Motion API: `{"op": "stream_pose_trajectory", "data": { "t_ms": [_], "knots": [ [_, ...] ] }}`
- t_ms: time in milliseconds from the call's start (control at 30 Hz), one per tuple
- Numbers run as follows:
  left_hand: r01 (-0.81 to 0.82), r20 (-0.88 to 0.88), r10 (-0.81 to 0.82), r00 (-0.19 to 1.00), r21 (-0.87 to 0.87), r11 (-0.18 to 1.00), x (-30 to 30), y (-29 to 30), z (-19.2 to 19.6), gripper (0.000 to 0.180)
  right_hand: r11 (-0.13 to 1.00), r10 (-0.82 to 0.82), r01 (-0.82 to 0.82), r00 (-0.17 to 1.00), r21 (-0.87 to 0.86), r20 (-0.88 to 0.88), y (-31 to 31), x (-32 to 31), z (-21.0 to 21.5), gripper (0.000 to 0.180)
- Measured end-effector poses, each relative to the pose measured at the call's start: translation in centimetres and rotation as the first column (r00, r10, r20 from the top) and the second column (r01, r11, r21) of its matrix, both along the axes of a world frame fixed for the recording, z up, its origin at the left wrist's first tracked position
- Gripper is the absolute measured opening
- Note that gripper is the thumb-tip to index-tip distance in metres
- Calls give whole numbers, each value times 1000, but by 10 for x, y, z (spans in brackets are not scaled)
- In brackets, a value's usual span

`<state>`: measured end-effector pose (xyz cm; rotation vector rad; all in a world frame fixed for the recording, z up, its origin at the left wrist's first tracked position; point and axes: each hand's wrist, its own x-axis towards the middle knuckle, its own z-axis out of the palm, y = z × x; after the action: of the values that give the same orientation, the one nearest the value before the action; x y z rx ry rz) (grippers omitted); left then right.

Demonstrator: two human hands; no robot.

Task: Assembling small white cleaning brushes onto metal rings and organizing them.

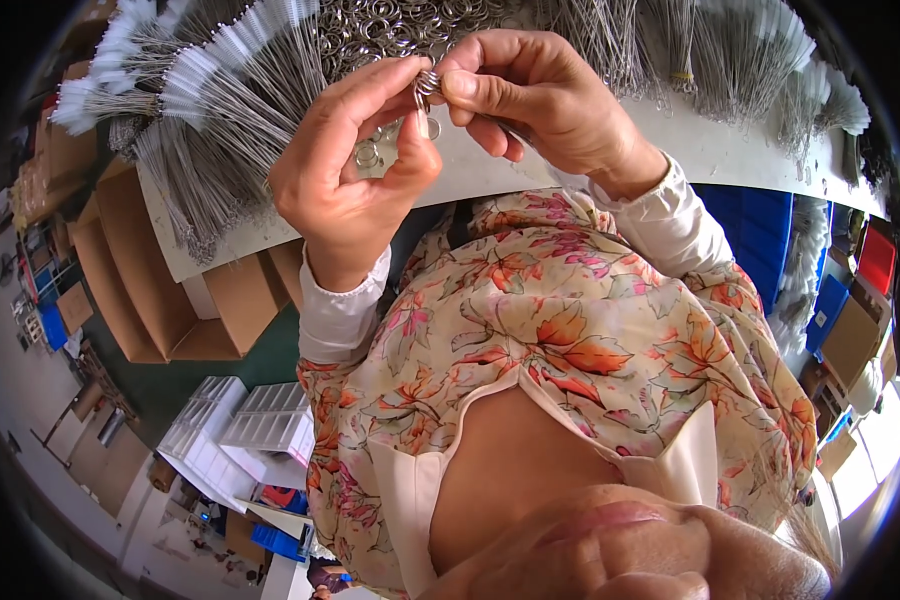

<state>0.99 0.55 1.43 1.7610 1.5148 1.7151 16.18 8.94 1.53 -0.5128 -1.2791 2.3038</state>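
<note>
Small assembly workshop: wire bundles [220, 110] heaped on bench [710, 150], cardboard boxes [160, 290] (stacked), parts bins [760, 240].

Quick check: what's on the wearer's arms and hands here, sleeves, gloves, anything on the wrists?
Both hands are bare: no gloves, and no rings or watch show. The left hand and right hand each come out of a plain off-white cuff that ends at the wrist. Above the cuffs is a cream floral garment with orange-red leaves.

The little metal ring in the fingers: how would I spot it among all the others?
Start at the white table strewn with wire bundles. Above it, the left hand and right hand meet. The metal ring is pinched between their fingertips, lifted, unlike the loose rings on the table.
</note>
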Motion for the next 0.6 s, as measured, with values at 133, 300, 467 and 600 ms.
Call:
{"op": "stream_pose_trajectory", "data": {
  "t_ms": [133, 300, 467, 600],
  "knots": [
    [-11, -38, 13, 999, 47, 999, -3, 1, -1, 27, 990, -5, -2, 999, 139, 50, 0, 0, -1, 18],
    [32, -89, -30, 996, 16, 999, -7, 3, 2, 28, 988, -34, 22, 996, 151, 77, 0, 1, -3, 19],
    [29, -37, -29, 999, 6, 1000, -5, 1, 4, 29, 981, -57, 43, 996, 187, 69, -2, 0, -3, 19],
    [18, -65, -18, 998, -10, 1000, -4, 0, 6, 30, 977, -75, 62, 995, 206, 58, -3, 0, -3, 19]
  ]
}}
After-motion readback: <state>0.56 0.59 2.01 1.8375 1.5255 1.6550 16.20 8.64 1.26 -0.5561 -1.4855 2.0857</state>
